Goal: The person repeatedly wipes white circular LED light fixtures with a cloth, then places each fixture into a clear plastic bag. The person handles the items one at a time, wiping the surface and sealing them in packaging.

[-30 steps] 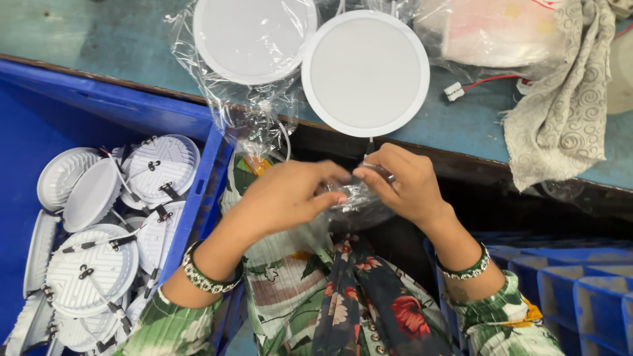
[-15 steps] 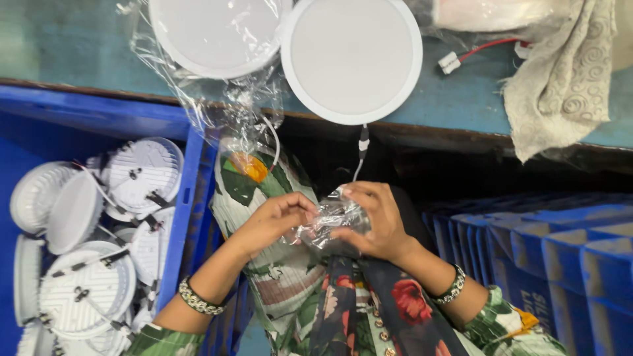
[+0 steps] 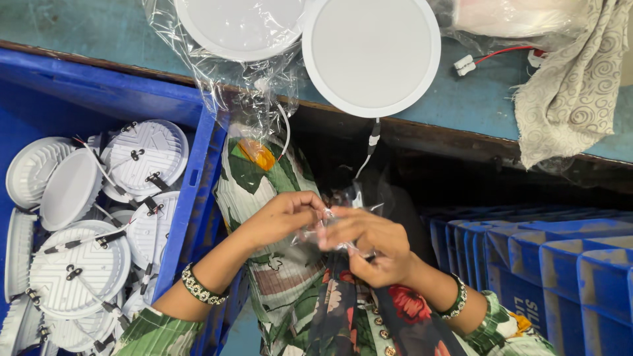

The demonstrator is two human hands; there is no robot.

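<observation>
Both pinching a crumpled clear plastic bag (image 3: 333, 227) between left hand (image 3: 280, 217) and right hand (image 3: 369, 244), apparently pulling it open, with round white lamp (image 3: 371, 56) just above.

The fingertips of the left hand (image 3: 280, 217) and right hand (image 3: 369, 244) meet inside a crumpled clear plastic bag (image 3: 330, 227), so the grip and whatever lies in the bag cannot be made out. The bagged round light (image 3: 241, 26) is cut off by the top edge. The blue crate of lights (image 3: 191, 178) runs past the left and bottom edges. The patterned cloth (image 3: 570, 92) leaves the right edge.
</observation>
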